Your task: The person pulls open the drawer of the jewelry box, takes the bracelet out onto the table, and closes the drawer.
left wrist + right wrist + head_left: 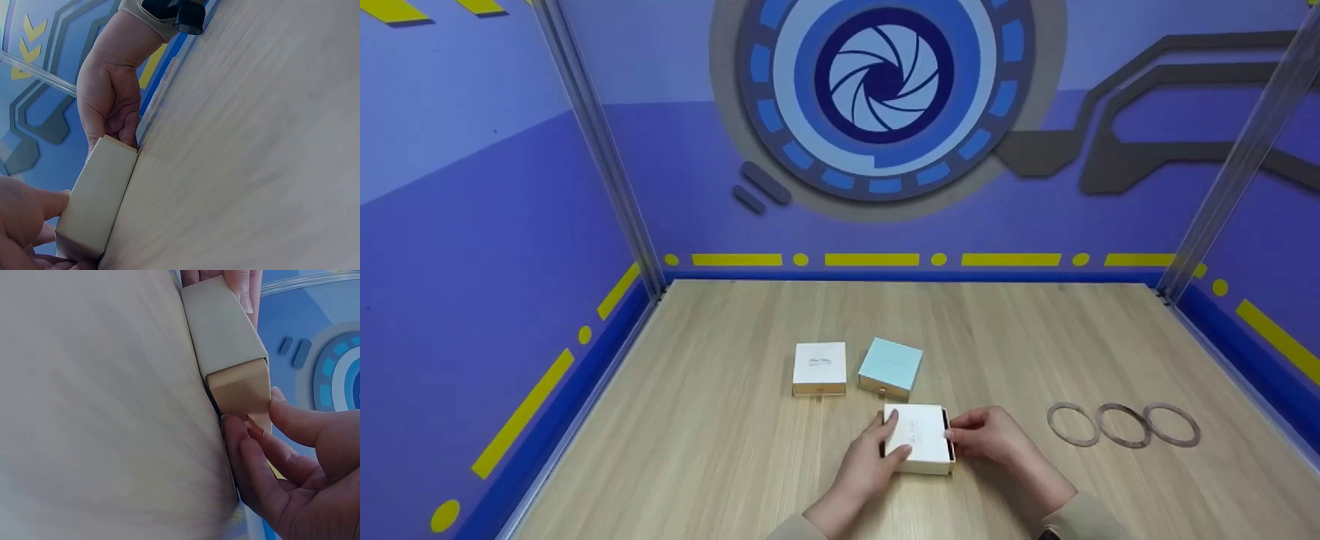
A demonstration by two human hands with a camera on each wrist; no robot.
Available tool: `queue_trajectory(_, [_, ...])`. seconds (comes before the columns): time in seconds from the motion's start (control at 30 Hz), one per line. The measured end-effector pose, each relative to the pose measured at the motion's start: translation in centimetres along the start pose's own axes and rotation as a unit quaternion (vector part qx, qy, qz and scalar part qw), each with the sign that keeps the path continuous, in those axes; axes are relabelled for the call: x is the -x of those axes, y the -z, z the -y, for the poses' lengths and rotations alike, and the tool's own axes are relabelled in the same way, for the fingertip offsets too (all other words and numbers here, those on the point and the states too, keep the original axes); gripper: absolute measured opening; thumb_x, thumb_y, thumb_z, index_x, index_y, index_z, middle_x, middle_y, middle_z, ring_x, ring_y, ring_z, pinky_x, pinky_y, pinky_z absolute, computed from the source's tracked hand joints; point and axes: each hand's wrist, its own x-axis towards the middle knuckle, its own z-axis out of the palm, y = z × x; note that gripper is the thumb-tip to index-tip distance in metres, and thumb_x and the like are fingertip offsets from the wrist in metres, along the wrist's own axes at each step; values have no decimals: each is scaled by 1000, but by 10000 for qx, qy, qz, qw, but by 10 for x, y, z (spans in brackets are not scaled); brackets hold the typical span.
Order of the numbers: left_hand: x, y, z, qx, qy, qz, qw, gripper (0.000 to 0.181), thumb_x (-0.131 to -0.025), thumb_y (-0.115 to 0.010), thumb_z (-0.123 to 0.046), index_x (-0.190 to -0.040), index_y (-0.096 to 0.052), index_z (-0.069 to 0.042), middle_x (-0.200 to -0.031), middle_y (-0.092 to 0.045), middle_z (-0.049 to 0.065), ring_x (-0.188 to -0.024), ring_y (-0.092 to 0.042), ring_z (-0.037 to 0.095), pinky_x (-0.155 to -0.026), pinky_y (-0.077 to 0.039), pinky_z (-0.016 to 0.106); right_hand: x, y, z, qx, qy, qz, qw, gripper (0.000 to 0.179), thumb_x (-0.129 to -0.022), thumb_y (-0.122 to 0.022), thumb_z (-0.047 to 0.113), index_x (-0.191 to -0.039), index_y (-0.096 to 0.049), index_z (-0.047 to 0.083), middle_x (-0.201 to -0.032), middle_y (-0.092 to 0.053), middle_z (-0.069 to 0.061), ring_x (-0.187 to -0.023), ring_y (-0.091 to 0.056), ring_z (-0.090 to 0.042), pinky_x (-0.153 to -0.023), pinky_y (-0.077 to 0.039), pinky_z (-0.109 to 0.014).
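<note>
A white drawer-style box (pixel 913 439) lies on the wooden table, its inner drawer slid slightly out on the right, with a dark gap along the top. My left hand (pixel 866 461) grips the outer sleeve from the left, thumb and a finger over its top edge. At the opposite end my right hand (pixel 994 435) pinches the drawer, thumb at its upper edge. The right wrist view shows the tan drawer front (pixel 239 391) sticking out of the sleeve, with a small ribbon tab (pixel 255 426) at the fingertips. In the left wrist view, the sleeve's pale side (pixel 98 194) stretches between both hands.
Behind the held box stand another white box (pixel 820 362) and a light blue box (pixel 891 364), both closed. To the right lie three thin brownish rings (pixel 1051 424) in a row. Printed blue panels (pixel 847 232) with metal corner posts (pixel 607 150) enclose the table (pixel 720 450).
</note>
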Motion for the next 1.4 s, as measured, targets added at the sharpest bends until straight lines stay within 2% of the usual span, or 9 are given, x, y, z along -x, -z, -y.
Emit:
queue_trajectory(0.2, [0, 0, 0, 36, 36, -2, 10000, 63, -99, -70, -24, -155, -45, -9, -165, -30, 27, -152, -31, 47, -124, -29, 61, 0, -3, -1, -73, 156, 57, 9998, 33, -94, -76, 14, -111, -71, -14, -91, -76, -9, -77, -70, -10, -68, -63, -27])
queue_trajectory(0.47, [0, 1, 0, 44, 37, 34, 10000, 62, -100, -68, -24, -156, -44, -9, -165, -29, 28, -153, -29, 47, -124, -28, 61, 3, -5, 5, 178, 500, 515, 9973, 29, -100, -65, 9, -118, -70, -14, -107, -76, -20, -90, -68, -11, -74, -62, -27])
queue_trajectory(0.6, [1, 1, 0, 29, 29, 46, 10000, 63, -101, -66, -29, -156, -43, -9, -166, -28, 28, -153, -28, 47, -124, -27, 62, 3, -6, 6, 345, 520, 445, 9971, 27, -100, -65, 10, -116, -72, -11, -104, -77, -17, -86, -64, -11, -71, -58, -24])
queue_trajectory(0.77, [3, 1, 0, -3, -38, 74, 10000, 78, -94, -76, -34, -157, -41, -5, -166, -25, 30, -153, -27, 49, -124, -28, 62, 2, -7, 5, 228, 336, 237, 9989, 33, -98, -70, 13, -120, -68, -12, -104, -75, -15, -84, -64, -13, -70, -57, -24])
queue_trajectory(0.93, [4, 0, 2, -34, -112, 74, 9999, 83, -89, -81, -28, -157, -40, -4, -166, -24, 32, -152, -27, 51, -124, -27, 63, -1, -8, 4, 121, 425, -49, 9990, 55, -94, -74, 11, -139, -53, -12, -127, -67, -24, -110, -67, -29, -91, -60, -40])
queue_trajectory(1.03, [4, -1, 2, -44, -124, 55, 9999, 83, -88, -81, -28, -157, -40, -4, -165, -24, 32, -152, -27, 51, -123, -28, 63, -4, -7, 0, 172, 760, 96, 9969, 64, -95, -73, 11, -148, -45, -11, -144, -57, -30, -131, -58, -42, -110, -49, -54])
queue_trajectory(1.13, [4, -1, 2, -12, -137, 63, 9999, 83, -88, -81, -26, -156, -40, -3, -165, -25, 33, -153, -27, 50, -124, -28, 62, -7, -5, -4, 109, 1126, 491, 9924, 64, -98, -69, 11, -151, -40, -11, -152, -49, -32, -140, -50, -47, -116, -46, -46])
queue_trajectory(1.27, [4, -1, 1, 116, -112, 84, 9998, 83, -87, -82, -22, -156, -40, -2, -165, -27, 32, -153, -28, 48, -124, -28, 59, -8, -1, -6, -83, 1352, 844, 9872, 61, -98, -68, 9, -148, -43, -14, -148, -51, -34, -134, -54, -46, -102, -51, -21])
queue_trajectory(1.4, [2, -1, 1, 252, -93, -11, 9996, 86, -86, -82, -18, -158, -37, -2, -164, -33, 26, -154, -30, 43, -125, -28, 58, -5, 4, -3, 79, 1245, 783, 9891, 56, -93, -74, 10, -140, -53, -13, -137, -61, -31, -123, -62, -37, -97, -54, -28])
